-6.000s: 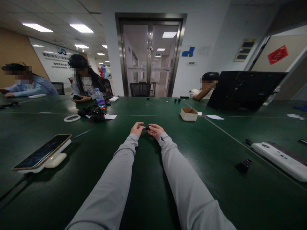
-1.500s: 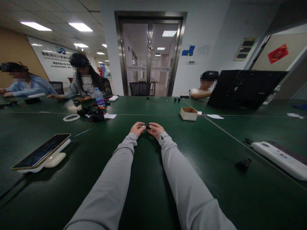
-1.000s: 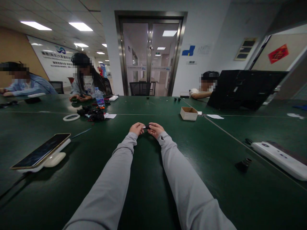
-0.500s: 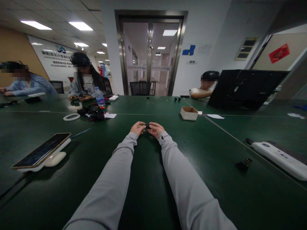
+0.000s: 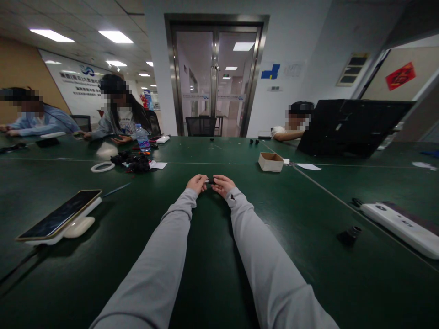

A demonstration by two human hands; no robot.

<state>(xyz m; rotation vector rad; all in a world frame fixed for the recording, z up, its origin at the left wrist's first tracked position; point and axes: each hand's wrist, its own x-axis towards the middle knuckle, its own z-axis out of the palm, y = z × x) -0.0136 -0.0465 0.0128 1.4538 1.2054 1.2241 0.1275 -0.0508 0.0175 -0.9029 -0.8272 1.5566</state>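
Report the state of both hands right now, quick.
Left hand: closed, pinching the silver end of a small dark item.
Right hand: closed, pinching its dark end; one piece or two, can't tell.

Office, one, shared work area: before me, steel-framed glass double doors (image 5: 216, 77), logo band across the panes; to the left, wall sign (image 5: 80, 81) with logo and lettering; overhead, tiled ceiling (image 5: 80, 16), rectangular light panels (image 5: 115, 37); wide green surface (image 5: 212, 153), three people (image 5: 125, 121) seated along it; black mesh-backed chair (image 5: 200, 126) by the doors; apparent monitor (image 5: 355, 128), back turned
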